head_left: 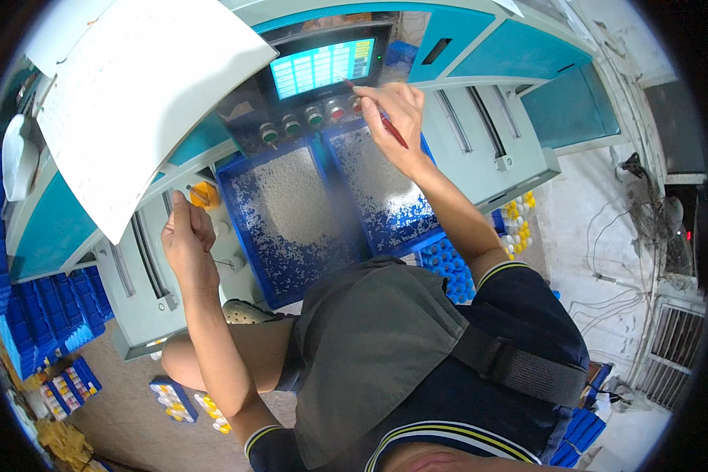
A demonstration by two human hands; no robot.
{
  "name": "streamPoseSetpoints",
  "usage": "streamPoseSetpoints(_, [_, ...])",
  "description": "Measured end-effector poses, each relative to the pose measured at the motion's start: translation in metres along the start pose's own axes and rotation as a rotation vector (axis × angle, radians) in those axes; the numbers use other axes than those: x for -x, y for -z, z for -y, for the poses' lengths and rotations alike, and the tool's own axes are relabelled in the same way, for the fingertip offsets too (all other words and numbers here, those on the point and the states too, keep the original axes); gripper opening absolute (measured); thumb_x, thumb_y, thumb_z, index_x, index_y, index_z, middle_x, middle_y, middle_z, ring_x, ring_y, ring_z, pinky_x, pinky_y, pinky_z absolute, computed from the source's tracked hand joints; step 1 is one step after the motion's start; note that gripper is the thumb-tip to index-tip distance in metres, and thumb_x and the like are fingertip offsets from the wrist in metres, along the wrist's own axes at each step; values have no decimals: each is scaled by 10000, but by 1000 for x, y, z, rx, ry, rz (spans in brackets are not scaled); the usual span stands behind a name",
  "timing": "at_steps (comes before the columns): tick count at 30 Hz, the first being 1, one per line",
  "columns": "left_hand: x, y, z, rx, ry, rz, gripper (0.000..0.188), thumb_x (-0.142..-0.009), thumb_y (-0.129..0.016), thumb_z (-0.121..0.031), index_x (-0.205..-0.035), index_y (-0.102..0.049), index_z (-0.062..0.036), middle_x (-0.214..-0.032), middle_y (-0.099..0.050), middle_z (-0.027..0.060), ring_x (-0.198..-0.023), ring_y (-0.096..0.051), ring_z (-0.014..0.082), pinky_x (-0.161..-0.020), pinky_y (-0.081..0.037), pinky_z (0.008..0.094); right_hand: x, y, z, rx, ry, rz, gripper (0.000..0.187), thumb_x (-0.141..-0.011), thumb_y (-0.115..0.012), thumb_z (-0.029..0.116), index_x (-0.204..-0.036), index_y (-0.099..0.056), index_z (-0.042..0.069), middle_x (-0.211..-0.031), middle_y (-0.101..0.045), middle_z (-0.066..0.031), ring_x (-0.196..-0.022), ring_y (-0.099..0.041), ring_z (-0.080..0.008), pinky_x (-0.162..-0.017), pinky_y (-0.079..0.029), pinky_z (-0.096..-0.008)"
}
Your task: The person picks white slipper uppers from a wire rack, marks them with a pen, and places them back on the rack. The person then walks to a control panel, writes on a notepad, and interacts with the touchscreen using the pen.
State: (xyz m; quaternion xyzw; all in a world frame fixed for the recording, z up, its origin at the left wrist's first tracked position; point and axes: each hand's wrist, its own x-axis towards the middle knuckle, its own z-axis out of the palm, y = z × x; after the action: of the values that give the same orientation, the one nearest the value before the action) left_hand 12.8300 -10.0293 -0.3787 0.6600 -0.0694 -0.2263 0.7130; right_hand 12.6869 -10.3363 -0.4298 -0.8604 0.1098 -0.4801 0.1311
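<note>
My right hand [395, 118] is closed around a dark red pen [394, 132]. The pen's tip is at the lower edge of a lit touchscreen [322, 68] on the machine panel. My left hand [189, 236] is raised with curled fingers and the thumb on top; anything inside it is hidden. A large white sheet [149, 94] stands close beyond that hand, with a visible gap between its edge and my thumb. Below the screen runs a row of green and red push buttons [315, 116]. Two blue trays [274, 293] of small whitish pellets [291, 197] lie between my arms.
Pale machine beds with slotted rails [488, 122] flank the trays. An orange part [204, 195] sits near my left hand. Blue bins [51, 315] stack at left; racks of yellow and white pieces [173, 400] are on the floor. Cables [606, 228] hang along the right wall.
</note>
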Motion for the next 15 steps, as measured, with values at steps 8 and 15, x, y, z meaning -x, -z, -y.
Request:
streamPoseSetpoints(8, [1,2,0,18,3,11,494,-1058,-476,-420,-646,-379,-165,-554,-270,-62,-503,-214,71,-471,-184,258,-17,-8,16,-40,71,36,225,-882,-696,133,-1099,-738,96,-926,-729,21,-919,-616,-157,-915,-332,-357])
streamPoseSetpoints(15, [1,6,1,26,13,-5,487,-1054,-484,-418,-652,-386,-161,-558,-288,-58,-502,-228,69,-466,-186,259,-19,-15,21,-69,84,31,190,-883,-704,194,-1040,-746,96,-895,-718,-20,-908,-591,-173,-897,-330,-366])
